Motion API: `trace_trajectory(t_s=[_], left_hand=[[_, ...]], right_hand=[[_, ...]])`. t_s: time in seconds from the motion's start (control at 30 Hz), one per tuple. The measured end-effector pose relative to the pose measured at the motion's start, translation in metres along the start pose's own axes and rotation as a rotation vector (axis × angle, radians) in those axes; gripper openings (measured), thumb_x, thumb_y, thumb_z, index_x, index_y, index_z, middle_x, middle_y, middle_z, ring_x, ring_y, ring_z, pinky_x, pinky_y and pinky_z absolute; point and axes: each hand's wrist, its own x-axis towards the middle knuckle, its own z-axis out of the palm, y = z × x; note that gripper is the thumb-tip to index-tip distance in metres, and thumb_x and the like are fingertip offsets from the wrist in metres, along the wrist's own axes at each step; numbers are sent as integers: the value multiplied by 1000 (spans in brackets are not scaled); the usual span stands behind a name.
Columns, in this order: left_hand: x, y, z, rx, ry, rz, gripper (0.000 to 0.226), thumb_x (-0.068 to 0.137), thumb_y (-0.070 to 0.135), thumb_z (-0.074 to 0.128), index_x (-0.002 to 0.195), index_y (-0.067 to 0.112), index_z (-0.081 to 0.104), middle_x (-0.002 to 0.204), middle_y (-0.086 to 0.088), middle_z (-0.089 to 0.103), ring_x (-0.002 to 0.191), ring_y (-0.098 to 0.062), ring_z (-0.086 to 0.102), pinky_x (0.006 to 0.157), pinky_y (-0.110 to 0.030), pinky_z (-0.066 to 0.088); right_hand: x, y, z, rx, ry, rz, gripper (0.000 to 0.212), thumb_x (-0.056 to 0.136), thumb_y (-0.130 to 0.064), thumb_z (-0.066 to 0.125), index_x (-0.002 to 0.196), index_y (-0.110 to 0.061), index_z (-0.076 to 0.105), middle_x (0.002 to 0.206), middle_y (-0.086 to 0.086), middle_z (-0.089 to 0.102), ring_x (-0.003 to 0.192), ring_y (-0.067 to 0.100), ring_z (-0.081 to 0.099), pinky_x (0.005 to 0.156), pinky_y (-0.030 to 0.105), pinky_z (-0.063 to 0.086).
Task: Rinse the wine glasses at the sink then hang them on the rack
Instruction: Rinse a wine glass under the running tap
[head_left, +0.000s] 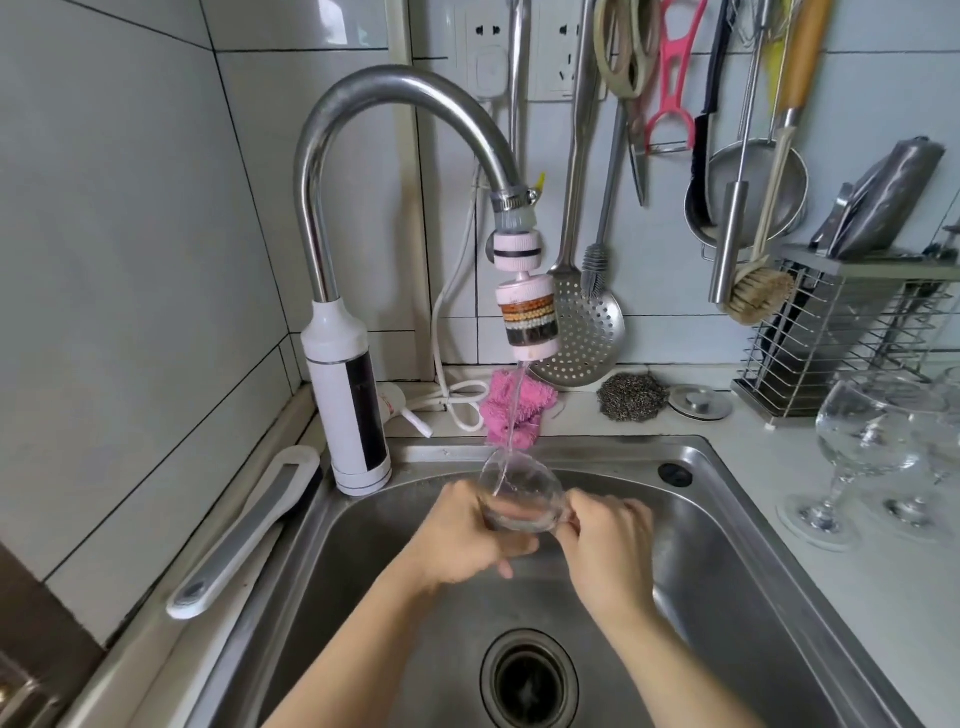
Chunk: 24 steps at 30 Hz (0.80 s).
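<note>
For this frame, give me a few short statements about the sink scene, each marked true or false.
1. Water falls from the faucet filter onto the wine glass. True.
2. One hand alone holds that glass. False: the left hand grips the bowl and the right hand holds the stem end.
3. The other wine glasses stand upright on the counter, to the right. True.
4. The pink cloth lies inside the sink. False: it sits on the ledge behind the basin.
5. The drain is covered. False: it is open and dark inside.
</note>
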Motion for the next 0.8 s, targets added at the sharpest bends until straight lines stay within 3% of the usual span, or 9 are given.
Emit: trace_trajectory(t_s=[0.1,0.2,0.27,0.37,0.43,0.6,0.67,0.73,0.8], left_hand=[[0,-1,8,50,29,-43,14,86,45,76,96,36,82,100,-1,81,54,-13,72,66,-18,51],[1,-3,10,529,333,-25,37,73,70,75,85,36,80,89,16,79,68,0,69,75,-23,51],[1,0,15,570,397,8,28,71,64,81,85,40,80,89,23,77,76,2,68,76,-22,51],[-1,6,19,188,65,-40,18,79,36,86,96,33,83,86,14,80,67,-1,74,83,-25,58],[-1,7,20,107,12,-56,12,84,28,83,95,29,84,92,14,80,62,-9,75,85,-29,60],[2,-4,21,790,544,80,28,88,54,69,76,30,76,81,13,76,69,-18,70,62,-30,53],[1,1,21,538,392,75,9,84,46,74,86,40,80,85,18,78,70,-11,73,65,-25,53],[0,3,21,105,63,-19,13,82,33,82,92,40,82,87,19,79,63,-8,75,68,-16,51],[-1,3,22,-10,-15,-35,9,84,29,83,90,36,84,89,15,80,57,-11,74,68,-16,52]], right_hand=[[4,8,0,-31,-20,25,21,73,-19,81,66,-20,61,61,1,64,67,27,61,81,37,39],[7,11,2,-59,-11,58,16,80,-27,76,73,-21,63,69,0,67,76,26,63,88,36,37],[7,11,2,-54,-8,80,16,80,-25,74,72,-22,60,71,-1,67,77,27,62,89,36,38],[6,12,3,-69,-50,70,13,79,-16,72,74,-23,62,73,-2,68,82,23,63,101,34,36],[7,14,1,-81,-66,71,11,80,-17,71,76,-24,63,74,-3,68,84,21,63,107,33,32],[7,11,-1,-10,-3,74,21,80,-20,75,70,-17,57,70,5,67,74,32,62,87,38,41],[6,10,0,-34,-50,75,22,83,-22,71,74,-23,51,79,1,69,83,27,64,99,35,38],[5,11,0,-62,-95,58,18,82,-18,67,78,-26,51,84,-2,70,90,21,65,107,31,32],[6,14,0,-69,-103,40,14,79,-14,64,80,-24,56,84,-3,70,89,21,65,108,32,32]])
